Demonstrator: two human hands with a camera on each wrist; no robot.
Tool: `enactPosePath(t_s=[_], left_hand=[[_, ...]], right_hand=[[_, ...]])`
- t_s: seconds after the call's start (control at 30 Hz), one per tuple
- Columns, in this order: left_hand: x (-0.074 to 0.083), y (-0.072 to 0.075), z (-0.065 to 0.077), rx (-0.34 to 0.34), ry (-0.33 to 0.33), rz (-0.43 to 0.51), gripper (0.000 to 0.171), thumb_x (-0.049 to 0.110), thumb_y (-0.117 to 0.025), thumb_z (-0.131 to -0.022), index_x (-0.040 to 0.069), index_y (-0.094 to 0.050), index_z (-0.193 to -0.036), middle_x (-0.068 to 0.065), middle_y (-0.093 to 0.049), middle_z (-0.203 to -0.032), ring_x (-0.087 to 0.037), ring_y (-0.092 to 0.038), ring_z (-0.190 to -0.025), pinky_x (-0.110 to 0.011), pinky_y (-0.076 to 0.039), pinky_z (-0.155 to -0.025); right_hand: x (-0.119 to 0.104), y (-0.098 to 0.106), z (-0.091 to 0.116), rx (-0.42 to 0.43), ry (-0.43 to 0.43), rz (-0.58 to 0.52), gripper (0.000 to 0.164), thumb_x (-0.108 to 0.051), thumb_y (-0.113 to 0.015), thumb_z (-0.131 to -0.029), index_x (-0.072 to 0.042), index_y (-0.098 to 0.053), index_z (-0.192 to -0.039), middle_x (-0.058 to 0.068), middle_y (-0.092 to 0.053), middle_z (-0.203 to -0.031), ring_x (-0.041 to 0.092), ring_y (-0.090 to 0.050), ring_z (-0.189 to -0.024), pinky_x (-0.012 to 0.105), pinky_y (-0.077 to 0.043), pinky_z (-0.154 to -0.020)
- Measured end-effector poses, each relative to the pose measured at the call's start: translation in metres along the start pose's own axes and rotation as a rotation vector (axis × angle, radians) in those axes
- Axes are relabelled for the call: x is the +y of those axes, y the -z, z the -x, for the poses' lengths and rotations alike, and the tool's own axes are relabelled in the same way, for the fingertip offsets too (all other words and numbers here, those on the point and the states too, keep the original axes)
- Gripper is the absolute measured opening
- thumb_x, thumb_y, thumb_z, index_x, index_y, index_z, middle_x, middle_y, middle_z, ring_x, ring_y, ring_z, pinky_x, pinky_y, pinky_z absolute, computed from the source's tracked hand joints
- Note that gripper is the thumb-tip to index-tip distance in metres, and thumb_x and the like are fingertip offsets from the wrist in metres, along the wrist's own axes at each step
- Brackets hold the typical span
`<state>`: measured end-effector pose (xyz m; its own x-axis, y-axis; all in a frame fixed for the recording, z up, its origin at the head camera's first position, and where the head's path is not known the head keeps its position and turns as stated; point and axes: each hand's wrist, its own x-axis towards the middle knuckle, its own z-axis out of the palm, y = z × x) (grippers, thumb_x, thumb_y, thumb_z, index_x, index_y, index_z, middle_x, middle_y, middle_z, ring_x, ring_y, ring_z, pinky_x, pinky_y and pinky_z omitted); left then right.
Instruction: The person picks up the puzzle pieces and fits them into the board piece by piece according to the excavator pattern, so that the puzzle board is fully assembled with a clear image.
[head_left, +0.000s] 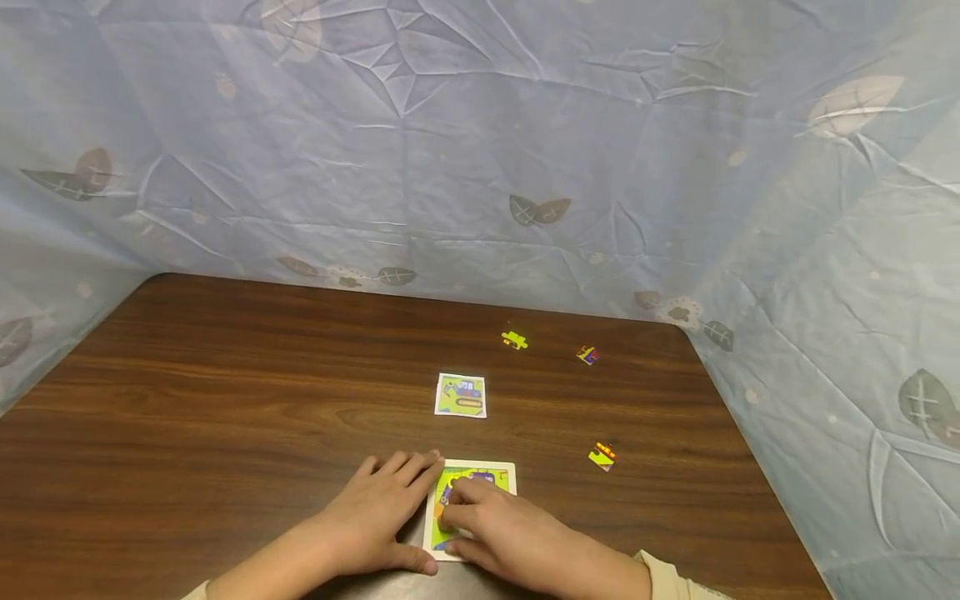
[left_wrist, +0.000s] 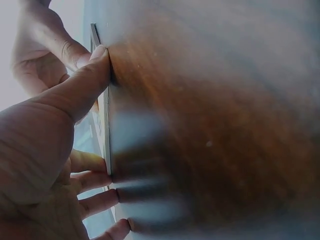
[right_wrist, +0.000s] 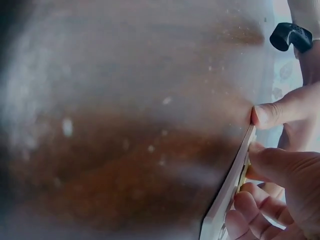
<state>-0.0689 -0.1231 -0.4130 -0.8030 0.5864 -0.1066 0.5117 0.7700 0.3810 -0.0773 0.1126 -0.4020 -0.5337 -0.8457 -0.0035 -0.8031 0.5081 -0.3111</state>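
Note:
A square jigsaw puzzle board (head_left: 513, 478) with a white frame and a green vehicle picture lies at the table's near edge. My left hand (head_left: 378, 517) rests beside it, fingers spread, with index fingertip and thumb against its left side. The left wrist view shows the left thumb (left_wrist: 80, 90) along the board's edge. My right hand (head_left: 510, 533) bends over the board, thumb and fingers brought together at a yellow-green puzzle piece (right_wrist: 245, 172) just above the white frame. Its fingers hide part of the picture.
A small card (head_left: 461, 395) with a similar vehicle picture lies beyond the board. Loose puzzle pieces lie farther off: a green one (head_left: 514, 340), a multicoloured one (head_left: 588, 355) and a green-and-red one (head_left: 602, 456). A pale leaf-patterned cloth (head_left: 450, 167) hangs around the wooden table (head_left: 225, 400).

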Motion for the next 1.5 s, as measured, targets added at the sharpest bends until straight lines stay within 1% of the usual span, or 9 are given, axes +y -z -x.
enactPosePath(t_s=[0.2,0.33,0.5,0.67,0.93,1.07,1.2,1.4,1.5], left_hand=[[0.0,0.002,0.0,-0.008,0.008,0.012,0.117,0.076,-0.075,-0.074,0.005,-0.039,-0.16,-0.013,-0.043,-0.166,-0.033,-0.046,-0.145,-0.07,-0.039,-0.109],[0.0,0.003,-0.001,-0.011,0.006,0.003,0.119,0.076,-0.076,-0.073,0.004,-0.04,-0.16,-0.014,-0.044,-0.165,-0.034,-0.047,-0.145,-0.069,-0.04,-0.109],[0.002,0.002,-0.003,-0.006,0.004,-0.017,0.12,0.077,-0.076,-0.071,0.003,-0.04,-0.159,-0.015,-0.046,-0.164,-0.034,-0.047,-0.144,-0.069,-0.041,-0.109],[0.003,0.0,-0.004,-0.006,-0.006,-0.037,0.12,0.077,-0.076,-0.071,0.003,-0.04,-0.159,-0.015,-0.047,-0.163,-0.032,-0.048,-0.142,-0.067,-0.042,-0.108],[0.001,0.001,-0.003,0.008,-0.003,-0.023,0.119,0.078,-0.075,-0.072,0.004,-0.041,-0.159,-0.015,-0.047,-0.163,-0.033,-0.048,-0.142,-0.069,-0.041,-0.108],[0.0,0.002,-0.003,-0.01,-0.001,-0.022,0.118,0.079,-0.074,-0.074,0.004,-0.04,-0.159,-0.015,-0.045,-0.164,-0.034,-0.047,-0.144,-0.07,-0.04,-0.109],[0.001,0.005,-0.003,-0.03,-0.004,-0.023,0.119,0.081,-0.071,-0.075,0.004,-0.039,-0.16,-0.015,-0.044,-0.165,-0.034,-0.046,-0.145,-0.072,-0.039,-0.109],[0.002,0.005,-0.004,-0.04,0.009,-0.018,0.119,0.081,-0.071,-0.076,0.003,-0.038,-0.16,-0.016,-0.044,-0.165,-0.037,-0.046,-0.147,-0.074,-0.037,-0.11],[0.003,0.004,-0.004,-0.043,0.014,-0.032,0.12,0.08,-0.072,-0.074,0.003,-0.038,-0.16,-0.018,-0.043,-0.165,-0.039,-0.045,-0.148,-0.075,-0.037,-0.11]], right_hand=[[0.003,-0.001,0.0,0.005,0.027,-0.008,0.019,-0.033,-0.061,-0.106,-0.022,-0.071,-0.118,-0.008,-0.061,-0.12,0.001,-0.055,-0.109,0.012,-0.05,-0.089],[0.004,-0.003,0.001,0.011,0.031,0.013,0.018,-0.035,-0.061,-0.106,-0.024,-0.07,-0.117,-0.01,-0.059,-0.115,-0.002,-0.053,-0.1,0.009,-0.048,-0.082],[0.007,-0.007,0.002,0.062,0.011,0.031,0.009,-0.03,-0.06,-0.107,-0.027,-0.068,-0.11,-0.011,-0.055,-0.102,-0.004,-0.045,-0.084,0.007,-0.041,-0.069],[0.009,-0.008,0.003,0.069,0.004,0.003,0.012,-0.029,-0.056,-0.109,-0.027,-0.067,-0.106,-0.012,-0.052,-0.098,-0.005,-0.042,-0.079,0.006,-0.038,-0.066],[0.008,-0.008,0.004,0.101,0.02,0.045,0.012,-0.027,-0.059,-0.108,-0.028,-0.071,-0.107,-0.012,-0.053,-0.098,-0.004,-0.044,-0.083,0.004,-0.037,-0.069],[0.008,-0.001,0.004,0.036,0.006,0.039,0.017,-0.025,-0.064,-0.105,-0.027,-0.075,-0.118,-0.012,-0.058,-0.105,-0.005,-0.049,-0.088,0.005,-0.042,-0.074],[0.008,0.006,0.007,-0.028,0.01,0.053,0.025,-0.027,-0.067,-0.103,-0.026,-0.074,-0.127,-0.011,-0.061,-0.115,-0.004,-0.052,-0.096,0.008,-0.047,-0.079],[0.01,0.01,0.012,-0.082,0.048,0.087,0.036,-0.034,-0.066,-0.103,-0.028,-0.067,-0.139,-0.01,-0.06,-0.128,0.001,-0.056,-0.11,0.014,-0.051,-0.089],[0.016,0.015,0.015,-0.108,0.073,0.061,0.041,-0.039,-0.063,-0.105,-0.027,-0.063,-0.144,-0.009,-0.06,-0.132,0.002,-0.057,-0.117,0.017,-0.053,-0.095]])
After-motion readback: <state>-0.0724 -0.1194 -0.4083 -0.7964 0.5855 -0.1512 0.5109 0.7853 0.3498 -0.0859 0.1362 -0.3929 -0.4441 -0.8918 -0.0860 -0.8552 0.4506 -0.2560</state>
